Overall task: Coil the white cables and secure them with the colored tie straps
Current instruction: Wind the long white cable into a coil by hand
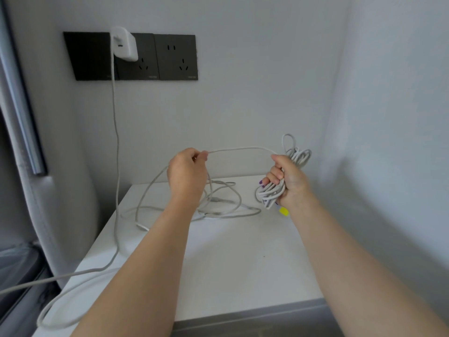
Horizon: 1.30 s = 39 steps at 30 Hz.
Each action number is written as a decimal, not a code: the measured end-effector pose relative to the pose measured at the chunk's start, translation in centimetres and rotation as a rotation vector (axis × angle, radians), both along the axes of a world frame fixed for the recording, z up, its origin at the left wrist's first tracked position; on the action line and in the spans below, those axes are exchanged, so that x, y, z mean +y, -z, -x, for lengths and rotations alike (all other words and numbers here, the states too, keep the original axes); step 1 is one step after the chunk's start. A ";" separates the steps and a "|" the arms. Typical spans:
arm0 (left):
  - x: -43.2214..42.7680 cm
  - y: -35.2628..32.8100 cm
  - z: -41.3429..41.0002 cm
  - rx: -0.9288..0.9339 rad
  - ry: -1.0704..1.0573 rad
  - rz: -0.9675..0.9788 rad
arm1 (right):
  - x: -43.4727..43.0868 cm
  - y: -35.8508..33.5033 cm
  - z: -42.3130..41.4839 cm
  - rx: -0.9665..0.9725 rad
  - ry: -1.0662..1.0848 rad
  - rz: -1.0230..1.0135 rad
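Observation:
My right hand (289, 181) grips a bundle of coiled white cable (271, 193) held upright above the white table (230, 251), with loops sticking out above and below the fist. A strand of the same white cable (238, 149) arcs across to my left hand (187, 173), which pinches it between thumb and fingers. Loose loops of white cable (218, 205) lie on the table behind my left hand. A yellow tie strap (283, 211) and a bit of purple strap (262, 183) show on the table next to the coil, partly hidden by my right hand.
A white charger (124, 43) is plugged into a black wall socket panel (175, 57); its cable (116, 166) hangs down the wall and runs off the table's left edge. A grey curtain or frame (21, 142) stands at left. Walls close in behind and at right.

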State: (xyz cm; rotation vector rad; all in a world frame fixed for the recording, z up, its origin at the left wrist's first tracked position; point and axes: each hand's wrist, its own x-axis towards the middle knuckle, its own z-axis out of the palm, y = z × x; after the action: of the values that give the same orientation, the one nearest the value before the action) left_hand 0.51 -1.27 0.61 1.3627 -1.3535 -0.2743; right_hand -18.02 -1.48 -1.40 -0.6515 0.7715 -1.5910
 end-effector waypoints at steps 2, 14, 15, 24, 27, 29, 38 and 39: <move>0.2 -0.1 0.3 0.059 0.062 -0.032 | -0.1 -0.1 0.0 0.002 0.000 -0.003; 1.1 0.1 1.8 -0.133 0.389 -0.128 | 0.6 -0.1 -0.8 0.067 -0.102 -0.035; 1.1 0.2 1.8 -0.164 0.396 -0.136 | 0.6 -0.1 -0.8 0.076 -0.106 -0.035; 1.2 0.4 2.0 -0.342 0.455 -0.184 | 1.2 -0.4 -0.9 -0.018 -0.309 -0.001; 1.2 0.5 2.0 -0.350 0.469 -0.214 | 1.3 -0.4 -1.0 -0.009 -0.381 0.007; 1.2 0.6 2.1 -0.340 0.479 -0.225 | 1.4 -0.4 -1.1 -0.001 -0.387 -0.003; 1.1 0.5 1.9 -0.314 0.512 -0.306 | 1.4 -0.5 -1.2 0.021 -0.216 -0.052; 1.1 0.5 1.9 -0.305 0.517 -0.315 | 1.3 -0.4 -1.2 0.019 -0.190 -0.050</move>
State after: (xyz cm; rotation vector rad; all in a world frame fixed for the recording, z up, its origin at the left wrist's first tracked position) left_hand -1.41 -0.19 0.14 1.3233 -1.9800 -0.6686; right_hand -16.84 -0.21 -0.99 -0.6842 0.7385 -1.3900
